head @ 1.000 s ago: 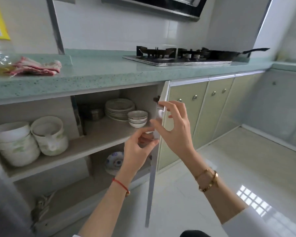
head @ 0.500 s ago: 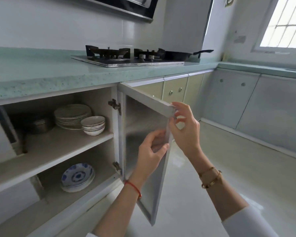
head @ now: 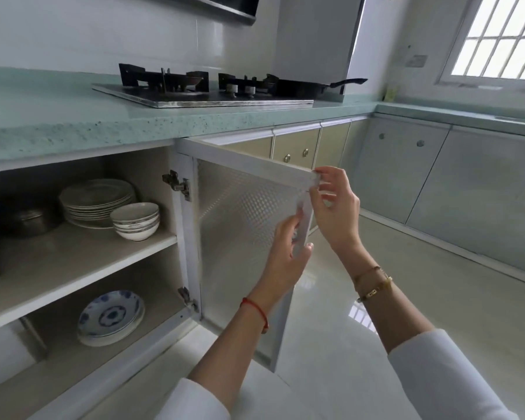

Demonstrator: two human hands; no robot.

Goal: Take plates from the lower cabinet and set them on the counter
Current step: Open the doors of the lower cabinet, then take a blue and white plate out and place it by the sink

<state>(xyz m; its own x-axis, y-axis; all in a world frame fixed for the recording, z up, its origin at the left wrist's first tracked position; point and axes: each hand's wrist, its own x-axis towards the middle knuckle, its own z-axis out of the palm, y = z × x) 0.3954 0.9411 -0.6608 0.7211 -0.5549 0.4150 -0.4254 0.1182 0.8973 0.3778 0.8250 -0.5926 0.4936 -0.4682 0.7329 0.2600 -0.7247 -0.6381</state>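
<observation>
at centre left the plates [head: 96, 198] sit stacked on the cabinet's upper shelf with the bowls [head: 135, 221] just beside their right front, so dragging the stack out could, i judge, tip the bowls off. the plates lie flat, faces up, round with no long axis. right of centre the left hand [head: 285, 262] grips the free edge of the open door [head: 243, 225] and the right hand [head: 335, 207] pinches its top corner.
</observation>
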